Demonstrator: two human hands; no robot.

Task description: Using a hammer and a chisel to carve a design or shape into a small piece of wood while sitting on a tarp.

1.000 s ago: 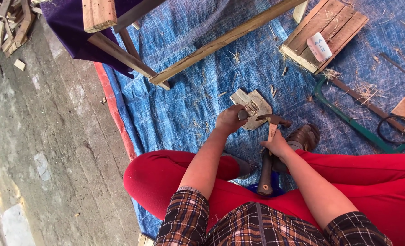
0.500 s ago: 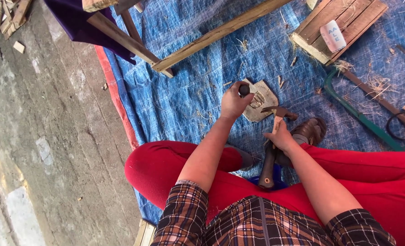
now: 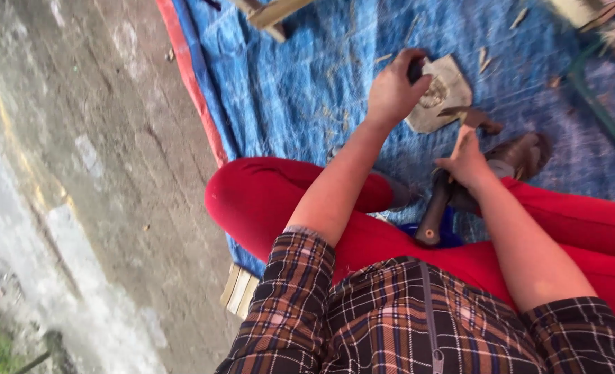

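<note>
The person sits on a blue tarp (image 3: 300, 90) with legs in red trousers (image 3: 273, 197) stretched out. The left hand (image 3: 395, 90) is closed in a fist around a small dark object (image 3: 416, 69), of which only a bit shows above the curled fingers (image 3: 410, 93); what it is cannot be told. Just beyond those fingers, touching their knuckle side, lies a flat pale piece of wood (image 3: 446, 93) on the tarp, its surface rough and chipped in the middle.

The right hand (image 3: 468, 163) is wrapped around the wooden handle of a hammer (image 3: 470, 125). The handle runs out past the fingertips to a dark metal head that rests at the near edge of the pale wood piece. Below the heel of that hand, a thicker dark handle (image 3: 433, 211) slants down toward the lap, its round end just above the red trousers. Beside the right hand's knuckles, a brown sandal (image 3: 522, 152) lies on the tarp.

Wood chips (image 3: 484, 59) are scattered past both hands. A green frame (image 3: 598, 104) sits well apart from the right fingers.
</note>
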